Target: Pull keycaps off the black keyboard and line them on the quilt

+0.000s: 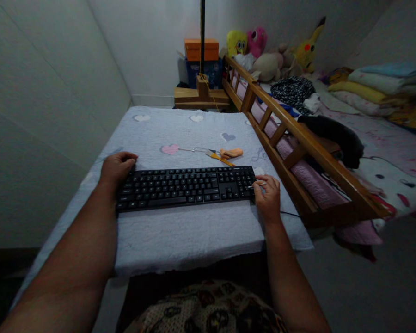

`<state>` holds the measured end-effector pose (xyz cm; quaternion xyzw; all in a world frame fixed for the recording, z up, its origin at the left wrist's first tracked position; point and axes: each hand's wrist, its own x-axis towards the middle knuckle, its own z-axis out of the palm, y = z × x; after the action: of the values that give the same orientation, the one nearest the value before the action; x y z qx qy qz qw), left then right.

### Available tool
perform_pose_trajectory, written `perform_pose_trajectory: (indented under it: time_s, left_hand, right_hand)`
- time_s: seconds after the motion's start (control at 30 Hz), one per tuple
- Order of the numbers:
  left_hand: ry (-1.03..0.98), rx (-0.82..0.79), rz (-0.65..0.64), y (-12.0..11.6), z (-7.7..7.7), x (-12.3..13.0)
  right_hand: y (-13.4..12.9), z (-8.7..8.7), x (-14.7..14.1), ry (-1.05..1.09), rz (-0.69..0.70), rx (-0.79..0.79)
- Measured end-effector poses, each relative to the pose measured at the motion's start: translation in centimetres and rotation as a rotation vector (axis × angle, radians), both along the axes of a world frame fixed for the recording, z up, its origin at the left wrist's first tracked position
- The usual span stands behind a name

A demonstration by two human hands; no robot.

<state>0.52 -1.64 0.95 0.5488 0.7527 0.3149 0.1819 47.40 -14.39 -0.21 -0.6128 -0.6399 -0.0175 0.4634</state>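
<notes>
A black full-size keyboard point(187, 187) lies across the cloth-covered table. My left hand point(117, 167) grips the keyboard's far left corner, its fingers curled together and partly hidden. At the number pad end, my right hand point(268, 196) pinches a thin cotton swab point(260, 183), whose pale tip points at the keys. Behind the keyboard lie a small yellow brush point(223, 160) with pale bristles and a tool with an orange-tan handle point(231, 153) and a wire loop. Left of the loop is another thin white stick point(186, 149).
The table's pale blue cloth point(180, 240) has heart patterns. A keyboard cable point(290, 213) runs off to the right. Along the right side stands a wooden bed rail point(287, 125), with bedding and plush toys beyond. At the back are a post on a wooden base point(203, 95) and an orange box point(201, 49).
</notes>
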Motion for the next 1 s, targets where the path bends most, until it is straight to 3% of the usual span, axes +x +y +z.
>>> perform_pose_trajectory:
  time_s: [0.8, 1.0]
  left_hand:
    - [0.007, 0.013, -0.002, 0.29, -0.48, -0.36]
    - [-0.017, 0.018, -0.002, 0.19, 0.0, 0.02]
  right_hand:
    - [-0.06, 0.05, 0.25, 0.02, 0.016, 0.009]
    - [0.05, -0.02, 0.17, 0.013, 0.013, 0.018]
